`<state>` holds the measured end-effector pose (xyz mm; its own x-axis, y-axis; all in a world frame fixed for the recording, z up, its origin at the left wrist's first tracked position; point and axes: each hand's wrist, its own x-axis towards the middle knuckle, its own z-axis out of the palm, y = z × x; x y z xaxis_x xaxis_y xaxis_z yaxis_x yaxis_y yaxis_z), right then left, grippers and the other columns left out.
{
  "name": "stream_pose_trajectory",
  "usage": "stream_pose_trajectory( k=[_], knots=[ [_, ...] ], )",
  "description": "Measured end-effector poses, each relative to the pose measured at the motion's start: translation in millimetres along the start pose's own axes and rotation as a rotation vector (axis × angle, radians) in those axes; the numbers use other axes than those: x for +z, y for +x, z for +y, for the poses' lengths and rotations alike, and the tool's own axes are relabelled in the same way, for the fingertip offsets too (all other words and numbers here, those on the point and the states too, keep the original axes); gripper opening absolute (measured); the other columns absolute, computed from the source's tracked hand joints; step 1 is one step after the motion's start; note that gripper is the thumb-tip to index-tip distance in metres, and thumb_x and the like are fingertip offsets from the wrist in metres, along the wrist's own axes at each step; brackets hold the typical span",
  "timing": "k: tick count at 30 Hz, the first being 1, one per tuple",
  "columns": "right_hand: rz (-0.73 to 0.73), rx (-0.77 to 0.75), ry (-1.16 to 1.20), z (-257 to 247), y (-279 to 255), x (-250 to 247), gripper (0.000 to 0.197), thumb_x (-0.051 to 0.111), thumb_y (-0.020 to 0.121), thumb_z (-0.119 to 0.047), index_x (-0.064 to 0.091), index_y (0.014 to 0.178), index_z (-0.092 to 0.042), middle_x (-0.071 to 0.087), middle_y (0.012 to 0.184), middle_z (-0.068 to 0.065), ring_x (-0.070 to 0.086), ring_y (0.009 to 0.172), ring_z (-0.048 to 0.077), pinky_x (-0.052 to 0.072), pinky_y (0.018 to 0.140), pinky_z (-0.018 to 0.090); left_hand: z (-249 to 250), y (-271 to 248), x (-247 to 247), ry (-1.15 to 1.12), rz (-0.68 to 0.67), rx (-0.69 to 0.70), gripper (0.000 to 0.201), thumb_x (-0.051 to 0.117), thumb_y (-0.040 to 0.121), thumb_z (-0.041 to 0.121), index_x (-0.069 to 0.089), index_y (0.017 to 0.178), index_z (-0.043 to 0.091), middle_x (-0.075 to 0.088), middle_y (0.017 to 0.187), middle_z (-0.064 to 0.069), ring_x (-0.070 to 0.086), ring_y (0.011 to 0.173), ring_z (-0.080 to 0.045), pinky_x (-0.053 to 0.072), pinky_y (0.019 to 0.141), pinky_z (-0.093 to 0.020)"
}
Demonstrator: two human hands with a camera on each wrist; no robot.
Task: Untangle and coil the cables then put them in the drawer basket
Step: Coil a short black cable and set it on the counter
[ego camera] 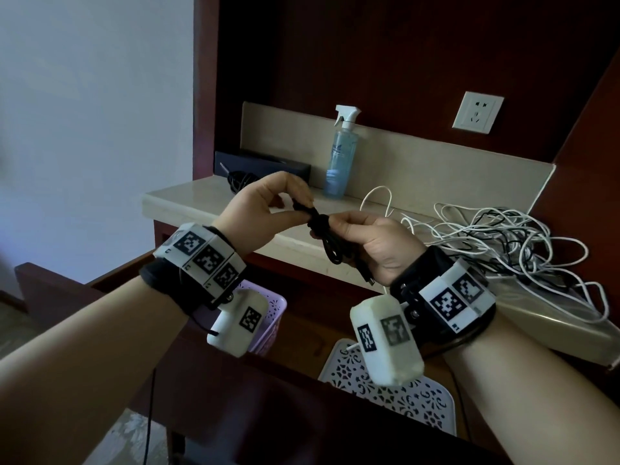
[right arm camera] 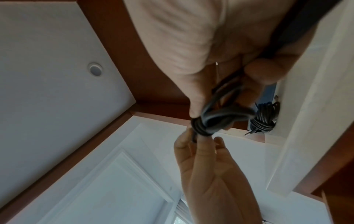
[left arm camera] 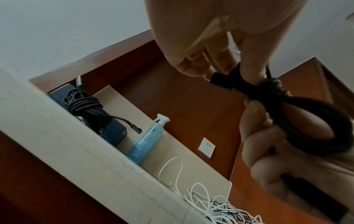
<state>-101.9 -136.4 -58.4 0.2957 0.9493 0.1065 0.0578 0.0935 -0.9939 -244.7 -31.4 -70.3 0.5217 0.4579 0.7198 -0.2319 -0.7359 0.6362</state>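
Both hands hold a coiled black cable (ego camera: 327, 236) in the air above the open drawer. My right hand (ego camera: 372, 245) grips the looped bundle (left arm camera: 298, 124), thumb against the wraps at its middle (right arm camera: 203, 127). My left hand (ego camera: 268, 209) pinches the cable's free end with its plug (left arm camera: 220, 79) just beside those wraps. A tangle of white and black cables (ego camera: 496, 243) lies on the counter to the right. Another wound black cable (left arm camera: 86, 109) rests at the counter's back left. A lilac basket (ego camera: 268, 310) sits in the drawer, partly hidden by my left wrist.
A blue spray bottle (ego camera: 342, 156) stands at the back of the beige counter (ego camera: 188, 199), beside a dark box (ego camera: 268, 164). A wall socket (ego camera: 478, 112) sits on the wood panel. A white perforated basket (ego camera: 402, 401) lies in the drawer at right.
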Motion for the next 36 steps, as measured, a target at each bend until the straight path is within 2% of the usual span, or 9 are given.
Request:
stream_pose_trajectory(
  k=[5, 9, 14, 19, 22, 26, 29, 33, 36],
  knots=[
    [0.176, -0.226, -0.166, 7, 9, 7, 0.014, 0.062, 0.085, -0.012, 0.062, 0.072, -0.018, 0.067, 0.078, 0.006, 0.056, 0.063, 0.006, 0.038, 0.058, 0.015, -7, -4, 9, -0.131, 0.144, -0.214, 0.042, 0.066, 0.084, 0.007, 0.036, 0.107, 0.024, 0.049, 0.118, -0.002, 0.054, 0.111, -0.019, 0.049, 0.094, -0.035],
    [0.281, -0.396, -0.270, 9, 12, 7, 0.016, 0.066, 0.084, -0.013, 0.062, 0.071, -0.022, 0.063, 0.072, -0.010, 0.058, 0.065, -0.002, 0.044, 0.067, 0.012, -4, -13, 17, -0.273, 0.137, -0.402, 0.033, 0.066, 0.084, 0.011, 0.040, 0.102, 0.020, 0.055, 0.108, -0.003, 0.057, 0.093, -0.014, 0.049, 0.090, -0.041],
    [0.298, -0.464, -0.410, 9, 14, 11, 0.009, 0.070, 0.080, -0.016, 0.065, 0.075, -0.021, 0.064, 0.076, -0.015, 0.058, 0.069, -0.009, 0.046, 0.073, 0.009, 3, -12, 23, -0.283, 0.059, -0.371, 0.035, 0.068, 0.081, 0.004, 0.047, 0.102, 0.022, 0.060, 0.101, 0.003, 0.064, 0.094, -0.017, 0.050, 0.093, -0.052],
    [0.207, -0.502, -0.581, 1, 7, 10, 0.014, 0.066, 0.083, -0.009, 0.071, 0.096, -0.007, 0.069, 0.090, -0.005, 0.059, 0.077, -0.007, 0.043, 0.079, 0.005, -1, -13, 21, -0.195, 0.099, -0.317, 0.041, 0.067, 0.080, -0.005, 0.046, 0.104, 0.020, 0.058, 0.101, 0.007, 0.065, 0.087, -0.009, 0.054, 0.084, -0.031],
    [0.098, -0.532, -0.762, -5, 2, 8, 0.021, 0.061, 0.085, -0.003, 0.069, 0.105, -0.006, 0.069, 0.095, 0.001, 0.063, 0.084, 0.005, 0.045, 0.084, 0.013, -4, -14, 16, -0.198, 0.105, -0.335, 0.040, 0.057, 0.084, -0.012, 0.051, 0.106, 0.021, 0.061, 0.103, 0.006, 0.064, 0.092, -0.011, 0.050, 0.089, -0.034],
    [0.184, -0.724, -1.057, -11, -1, 3, 0.009, 0.068, 0.080, -0.020, 0.072, 0.082, -0.011, 0.068, 0.082, -0.004, 0.061, 0.078, 0.014, 0.047, 0.078, 0.035, -2, -19, 10, -0.282, 0.029, -0.287, 0.041, 0.052, 0.085, -0.016, 0.057, 0.101, 0.022, 0.065, 0.098, 0.003, 0.066, 0.088, -0.008, 0.052, 0.086, -0.025],
    [0.370, -0.954, -1.281, -8, 3, 0, 0.023, 0.061, 0.075, -0.042, 0.072, 0.071, -0.023, 0.064, 0.079, -0.003, 0.054, 0.083, 0.017, 0.031, 0.074, 0.031, -3, -22, 8, -0.384, -0.005, -0.284, 0.040, 0.049, 0.085, -0.017, 0.057, 0.102, 0.018, 0.065, 0.095, 0.001, 0.068, 0.084, -0.009, 0.053, 0.076, -0.022],
    [0.340, -0.998, -1.179, 1, 1, 3, 0.031, 0.055, 0.079, -0.040, 0.073, 0.077, -0.015, 0.059, 0.069, 0.002, 0.052, 0.067, 0.015, 0.035, 0.058, 0.020, -1, -26, 6, -0.514, -0.042, -0.326, 0.037, 0.044, 0.088, -0.015, 0.056, 0.103, 0.017, 0.062, 0.097, -0.001, 0.068, 0.084, -0.014, 0.057, 0.074, -0.029],
    [0.288, -0.896, -1.083, 13, -3, 3, 0.035, 0.052, 0.083, -0.040, 0.073, 0.090, -0.012, 0.070, 0.077, 0.003, 0.064, 0.068, 0.021, 0.049, 0.061, 0.027, -2, -30, 4, -0.515, -0.060, -0.316, 0.038, 0.045, 0.088, -0.013, 0.057, 0.103, 0.019, 0.064, 0.097, 0.000, 0.068, 0.088, -0.018, 0.056, 0.079, -0.037]
  ],
)
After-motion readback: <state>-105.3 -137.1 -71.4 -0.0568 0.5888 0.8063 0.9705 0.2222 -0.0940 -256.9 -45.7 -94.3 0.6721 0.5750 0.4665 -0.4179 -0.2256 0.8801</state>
